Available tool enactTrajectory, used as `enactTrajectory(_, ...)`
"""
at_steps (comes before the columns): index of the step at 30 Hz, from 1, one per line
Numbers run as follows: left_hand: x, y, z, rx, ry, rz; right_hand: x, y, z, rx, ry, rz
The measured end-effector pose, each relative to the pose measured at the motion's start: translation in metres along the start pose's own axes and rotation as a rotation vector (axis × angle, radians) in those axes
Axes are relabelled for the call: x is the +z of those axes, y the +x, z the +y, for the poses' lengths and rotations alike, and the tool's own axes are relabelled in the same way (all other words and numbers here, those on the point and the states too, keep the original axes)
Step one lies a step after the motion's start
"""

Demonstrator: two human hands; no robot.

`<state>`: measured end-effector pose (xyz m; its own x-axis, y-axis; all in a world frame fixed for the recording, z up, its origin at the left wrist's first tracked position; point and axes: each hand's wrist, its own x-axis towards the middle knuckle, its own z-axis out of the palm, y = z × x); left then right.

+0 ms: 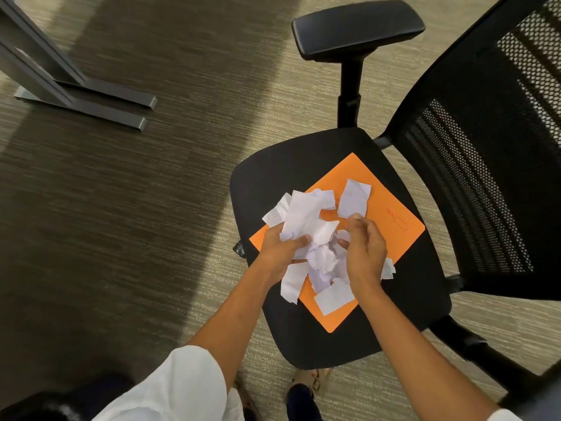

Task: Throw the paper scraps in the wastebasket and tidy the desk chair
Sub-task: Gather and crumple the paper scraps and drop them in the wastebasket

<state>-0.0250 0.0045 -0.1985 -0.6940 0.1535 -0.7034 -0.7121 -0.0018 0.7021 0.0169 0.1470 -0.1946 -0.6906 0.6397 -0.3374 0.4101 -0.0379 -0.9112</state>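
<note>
Chair backrest (485,177) cropped, perhaps wheels too

One desk chair (334,344) stands here, with one armrest (358,28) in view and one mesh backrest (473,183). One orange envelope (391,208) lies on its seat. The white paper scraps (306,214) form one heap whose pieces overlap too much for an exact count; about four lie loose at its edges. Two hands are in view, one left hand (280,247) and one right hand (365,250). Two desk feet (121,107) rest on the carpet. Two shoes (306,381) show below.
</note>
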Motion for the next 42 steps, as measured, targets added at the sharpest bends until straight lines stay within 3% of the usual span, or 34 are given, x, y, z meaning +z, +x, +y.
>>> enactTrajectory(2, -0.008, 0.000, 0.001, 0.019, -0.034, 0.036, 0.002, 0.000, -0.003, 0.056, -0.026, -0.025)
enactTrajectory(5, -0.017, 0.001, 0.002, 0.065, -0.082, 0.100, 0.007, 0.001, -0.003, 0.182, -0.184, -0.271)
enactTrajectory(8, -0.022, -0.001, 0.002, 0.106, -0.124, 0.107, 0.016, -0.006, -0.001, 0.137, -0.294, -0.446)
enactTrajectory(14, -0.043, -0.013, 0.001, 0.086, -0.332, 0.117, 0.020, -0.005, -0.009, 0.055, -0.321, -0.505)
enactTrajectory(24, -0.125, -0.041, 0.003, 0.081, -0.666, 0.300, 0.060, -0.030, -0.043, 0.035, -0.361, -0.511)
enactTrajectory(30, -0.210, -0.081, -0.011, 0.137, -0.779, 0.415, 0.134, -0.095, -0.060, 0.081, -0.153, -0.769)
enactTrajectory(37, -0.343, -0.162, -0.065, 0.160, -1.005, 0.637, 0.249, -0.214, -0.055, 0.123, -0.178, -1.031)
enactTrajectory(42, -0.429, -0.248, -0.149, 0.148, -1.246, 0.915, 0.311, -0.329, -0.012, 0.329, -0.306, -1.117)
